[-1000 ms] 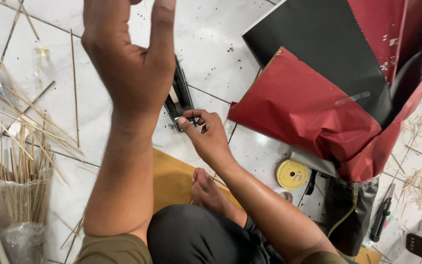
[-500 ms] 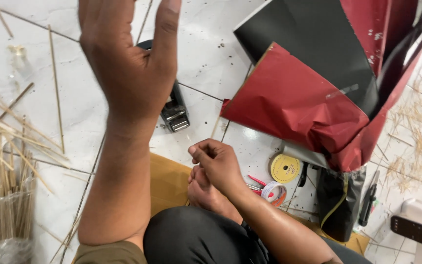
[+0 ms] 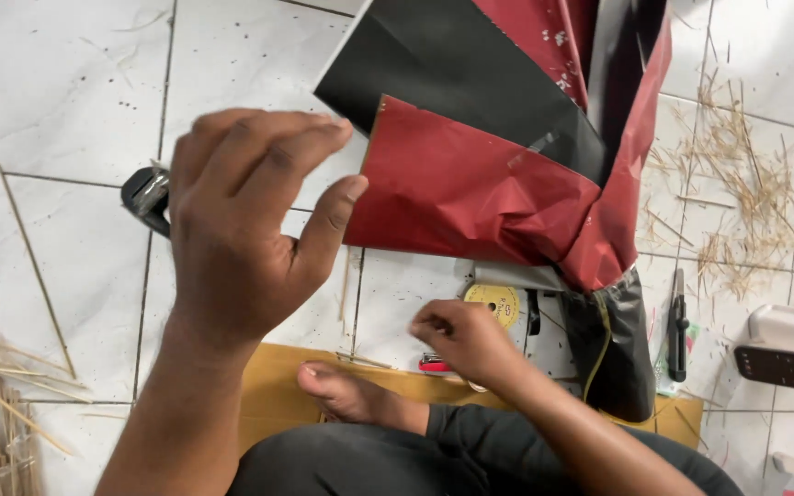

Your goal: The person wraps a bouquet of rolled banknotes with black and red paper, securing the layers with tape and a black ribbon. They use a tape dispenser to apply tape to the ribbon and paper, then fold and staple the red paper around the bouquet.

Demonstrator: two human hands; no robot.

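Two bare hands are at work over a white tiled floor (image 3: pixel 57 83) where the person sits, one bare foot (image 3: pixel 351 395) resting on a flat yellow-brown cardboard sheet (image 3: pixel 273 404). The left hand (image 3: pixel 250 220) hangs raised at about ten o'clock from the middle of the view, its fingers (image 3: pixel 268 147) loosely spread and holding nothing. Below it, partly hidden, lies a black stapler with a metal nose (image 3: pixel 144 197).

The right hand (image 3: pixel 461 342) is low at six o'clock, its fingers curled in over a small red-and-white object (image 3: pixel 434 365) on the floor. Whether they actually grip it cannot be told, since the knuckles cover the contact. Just beyond the hand, at its one o'clock, sits a round yellow tape reel (image 3: pixel 493 301).

The bundle of crumpled red and black wrapping paper (image 3: pixel 470 184) fills the twelve-to-two o'clock area, its gathered neck ending in a black plastic wrap (image 3: pixel 613 349). It lies close beside both hands but is touched by neither.

This looks like a tool-fetching step (a judgement only). A sound next move calls for a firm pinch on the small object before the paper is handled. A black-handled cutter (image 3: pixel 679 326) lies at three o'clock, and thin bamboo sticks (image 3: pixel 37 271) lie at nine.
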